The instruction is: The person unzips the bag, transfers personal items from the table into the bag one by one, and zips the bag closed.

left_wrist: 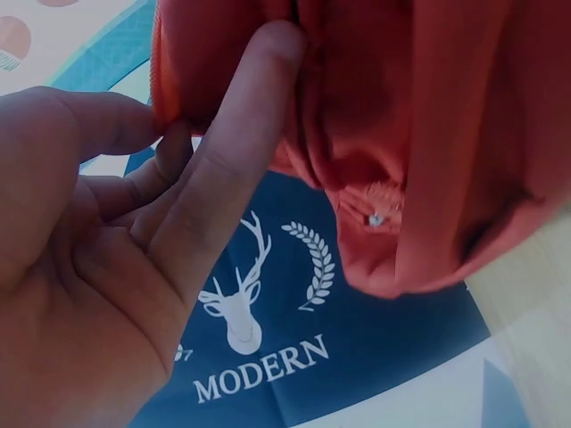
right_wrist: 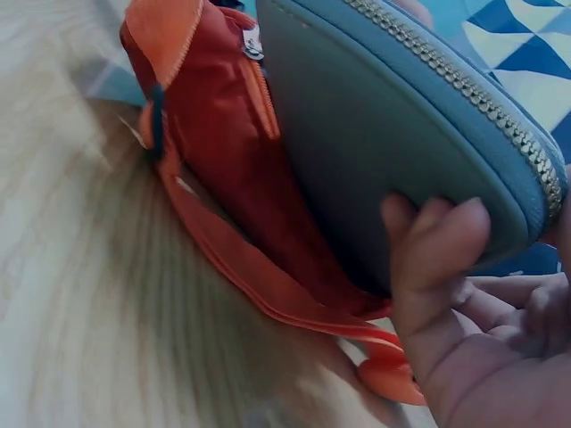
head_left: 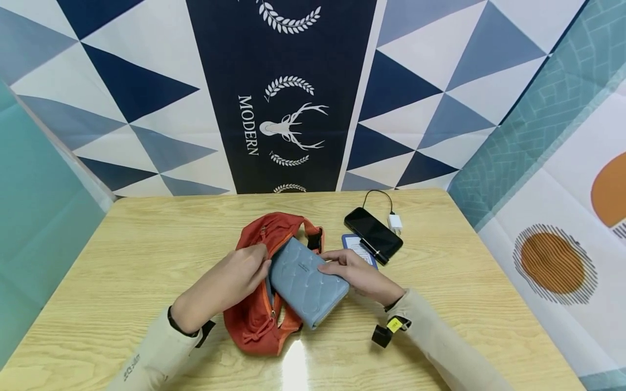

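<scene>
A red waist bag (head_left: 251, 326) with orange zip edges lies mid-table, its main opening spread. My left hand (head_left: 239, 269) pinches the bag's edge between thumb and fingers; the left wrist view shows the red fabric (left_wrist: 357, 98) close up. In my right hand (head_left: 356, 274) is a quilted blue-grey zip wallet (head_left: 305, 285), thumb on its upper face and fingers beneath. The wallet's far end sits in the bag's opening, while its near end sticks out. Its gold zip (right_wrist: 473, 98) shows in the right wrist view, where the bag's red lining (right_wrist: 227, 143) is visible beside it.
Behind my right hand lie a black phone (head_left: 375, 228), a dark pen (head_left: 374, 252) and a blue-edged card (head_left: 356, 245) partly under them. A white charger plug (head_left: 394, 221) with a black cable (head_left: 376, 190) is next to the phone. A patterned wall (head_left: 288, 174) borders the table's back.
</scene>
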`<control>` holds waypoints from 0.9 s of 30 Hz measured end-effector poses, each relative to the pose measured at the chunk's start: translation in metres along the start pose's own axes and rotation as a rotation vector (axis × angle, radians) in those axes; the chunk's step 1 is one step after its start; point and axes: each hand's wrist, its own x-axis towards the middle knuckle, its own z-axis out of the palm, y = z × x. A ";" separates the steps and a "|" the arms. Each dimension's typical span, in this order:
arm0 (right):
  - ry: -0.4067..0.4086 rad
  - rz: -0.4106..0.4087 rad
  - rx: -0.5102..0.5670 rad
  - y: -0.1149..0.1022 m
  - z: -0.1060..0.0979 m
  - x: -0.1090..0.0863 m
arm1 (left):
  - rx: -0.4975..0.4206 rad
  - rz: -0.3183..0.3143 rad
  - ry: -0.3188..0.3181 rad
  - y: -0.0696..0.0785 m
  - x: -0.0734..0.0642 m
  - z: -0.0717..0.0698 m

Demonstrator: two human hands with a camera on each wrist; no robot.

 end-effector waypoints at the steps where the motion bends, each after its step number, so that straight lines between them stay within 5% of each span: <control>1: -0.007 -0.005 -0.009 0.001 0.001 0.000 | 0.004 0.001 -0.003 0.000 0.000 0.001; 10: -0.186 -0.068 0.050 0.004 0.005 -0.001 | 0.086 0.044 -0.030 0.014 -0.002 0.007; 20: -0.060 0.007 0.297 0.006 0.003 0.003 | -0.051 0.040 -0.092 0.028 -0.003 0.010; 27: 0.034 -0.025 0.200 0.004 0.015 0.003 | -0.283 -0.008 -0.160 0.026 -0.002 0.009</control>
